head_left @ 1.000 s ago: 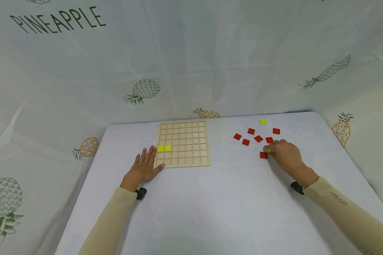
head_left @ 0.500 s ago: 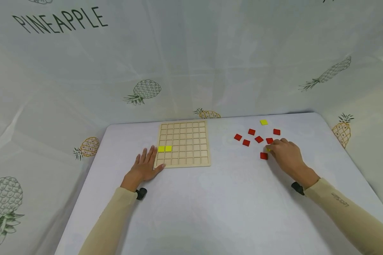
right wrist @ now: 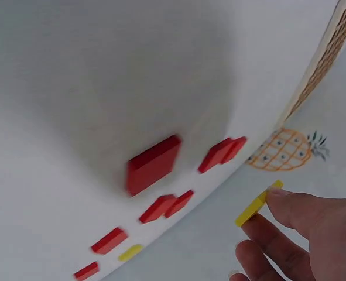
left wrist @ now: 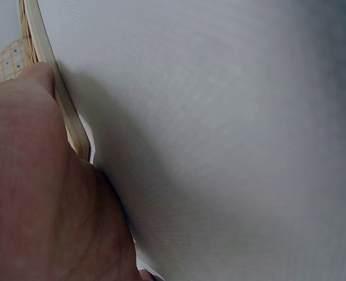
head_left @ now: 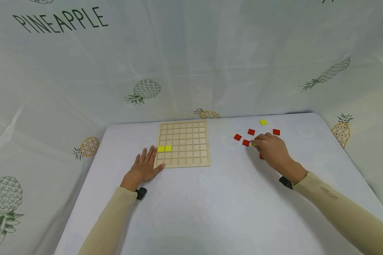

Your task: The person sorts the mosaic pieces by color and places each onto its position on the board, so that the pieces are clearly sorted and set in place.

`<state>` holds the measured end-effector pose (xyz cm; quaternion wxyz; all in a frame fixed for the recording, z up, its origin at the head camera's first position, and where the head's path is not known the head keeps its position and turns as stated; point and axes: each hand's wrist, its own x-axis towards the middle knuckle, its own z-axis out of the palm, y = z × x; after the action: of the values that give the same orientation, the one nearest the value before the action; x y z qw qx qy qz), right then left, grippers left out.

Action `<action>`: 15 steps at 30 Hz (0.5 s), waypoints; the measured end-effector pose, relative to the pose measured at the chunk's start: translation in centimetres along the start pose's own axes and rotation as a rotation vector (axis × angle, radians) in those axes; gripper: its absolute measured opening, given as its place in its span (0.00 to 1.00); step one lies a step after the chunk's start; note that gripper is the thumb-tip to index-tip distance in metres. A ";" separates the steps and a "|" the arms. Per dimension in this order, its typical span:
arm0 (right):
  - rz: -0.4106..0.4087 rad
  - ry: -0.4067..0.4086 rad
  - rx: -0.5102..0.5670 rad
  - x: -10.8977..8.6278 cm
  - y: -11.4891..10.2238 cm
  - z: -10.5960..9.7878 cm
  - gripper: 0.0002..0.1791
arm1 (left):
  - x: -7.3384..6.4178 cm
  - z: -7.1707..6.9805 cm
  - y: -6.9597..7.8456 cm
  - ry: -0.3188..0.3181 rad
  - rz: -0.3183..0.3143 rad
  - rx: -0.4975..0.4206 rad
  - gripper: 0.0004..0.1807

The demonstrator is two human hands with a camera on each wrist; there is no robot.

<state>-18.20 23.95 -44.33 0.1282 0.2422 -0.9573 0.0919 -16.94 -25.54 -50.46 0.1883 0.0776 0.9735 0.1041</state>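
Note:
My right hand pinches a yellow square tile between thumb and fingers, raised over the scattered red tiles in the right wrist view. Under and around that hand lie several red square tiles, some partly covered by it in the head view. My left hand rests with fingers spread at the near left corner of a wooden grid board, its thumb along the near edge. Two yellow tiles sit side by side in cells at the board's left side, close to the left fingertips.
Another yellow tile lies near the far edge of the white table, beyond the red ones. A pale curtain printed with pineapples hangs behind the table and along both sides.
My right hand has lifted the yellow tile from among the red ones and moved left with it. The left hand and the board have stayed in place.

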 end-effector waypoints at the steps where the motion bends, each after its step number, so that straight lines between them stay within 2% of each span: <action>1: -0.010 0.007 0.004 0.3 -0.3 0.1 0.15 | 0.0 0.0 0.0 0.001 0.000 -0.004 0.51; 8: -0.075 0.051 0.040 2.5 -2.9 1.2 0.15 | -0.1 0.0 -0.1 -0.001 0.003 -0.007 0.51; 15: -0.114 0.043 0.054 4.8 -6.0 2.2 0.16 | 0.0 0.0 -0.2 -0.010 0.002 0.002 0.51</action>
<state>-19.82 16.10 -44.31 0.1471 0.2978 -0.9362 0.1151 -17.01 -25.68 -50.49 0.1930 0.0795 0.9725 0.1030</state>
